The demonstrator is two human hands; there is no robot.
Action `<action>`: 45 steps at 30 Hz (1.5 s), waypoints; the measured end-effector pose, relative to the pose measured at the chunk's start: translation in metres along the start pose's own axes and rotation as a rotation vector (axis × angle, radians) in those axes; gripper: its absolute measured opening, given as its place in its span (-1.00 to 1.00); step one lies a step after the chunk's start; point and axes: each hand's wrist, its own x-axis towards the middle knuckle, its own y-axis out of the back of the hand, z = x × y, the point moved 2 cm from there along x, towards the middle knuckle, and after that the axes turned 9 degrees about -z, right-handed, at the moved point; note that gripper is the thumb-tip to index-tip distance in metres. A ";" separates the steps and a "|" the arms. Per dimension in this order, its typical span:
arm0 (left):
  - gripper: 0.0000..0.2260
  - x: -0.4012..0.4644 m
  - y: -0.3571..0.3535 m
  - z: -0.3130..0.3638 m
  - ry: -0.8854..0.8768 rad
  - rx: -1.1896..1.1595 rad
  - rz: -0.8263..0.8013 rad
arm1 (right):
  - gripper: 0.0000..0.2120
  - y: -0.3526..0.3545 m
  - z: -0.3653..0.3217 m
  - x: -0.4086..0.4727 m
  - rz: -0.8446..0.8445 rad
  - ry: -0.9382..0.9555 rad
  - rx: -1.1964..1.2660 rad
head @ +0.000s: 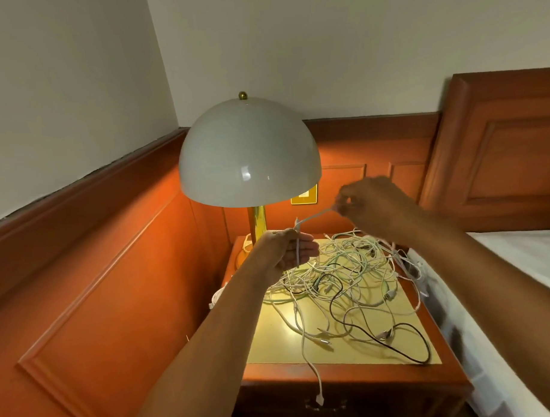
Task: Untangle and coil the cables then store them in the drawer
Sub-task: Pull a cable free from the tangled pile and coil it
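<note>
Beside the shiny wood wall (pixel 92 277) and round white lamp (pixel 249 153), the left hand (pixel 287 253) grips a thin white cable (pixel 311 219) that the right hand (pixel 365 205) pinches higher up, above a messy pile of cables (pixel 348 280) on the smooth yellow-topped nightstand (pixel 345 377).

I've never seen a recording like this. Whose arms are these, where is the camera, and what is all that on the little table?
There is no machine here: a person wears a wide-angle camera on the head, so you look down along their own two arms. The left hand and the right hand each pinch one white cable, stretched between them above the nightstand. On its top lies a tangled pile of cables, mostly white, one black; one white end hangs over the front edge. A lamp stands at the back, and a bed is on the right.
</note>
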 end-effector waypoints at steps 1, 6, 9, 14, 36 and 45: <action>-0.73 0.002 0.000 -0.001 0.017 -0.042 0.002 | -0.84 -0.007 0.000 -0.014 -0.021 -0.024 0.060; -0.73 0.003 -0.005 -0.006 0.100 -0.228 -0.049 | -0.79 -0.063 0.002 -0.064 -0.042 -0.163 0.447; -0.70 0.001 -0.009 -0.005 0.114 -0.313 -0.060 | -0.67 -0.105 -0.001 -0.090 -0.047 -0.250 0.814; -0.68 -0.008 -0.021 -0.010 0.082 -0.382 -0.043 | -0.82 -0.163 -0.012 -0.102 -0.078 -0.336 1.263; -0.77 -0.028 0.008 -0.010 -0.036 0.162 -0.108 | -0.61 -0.063 0.010 0.059 -0.049 -0.133 0.071; -0.81 -0.007 0.016 -0.025 0.041 -0.044 0.100 | -0.76 -0.071 -0.028 -0.003 -0.145 -0.015 0.250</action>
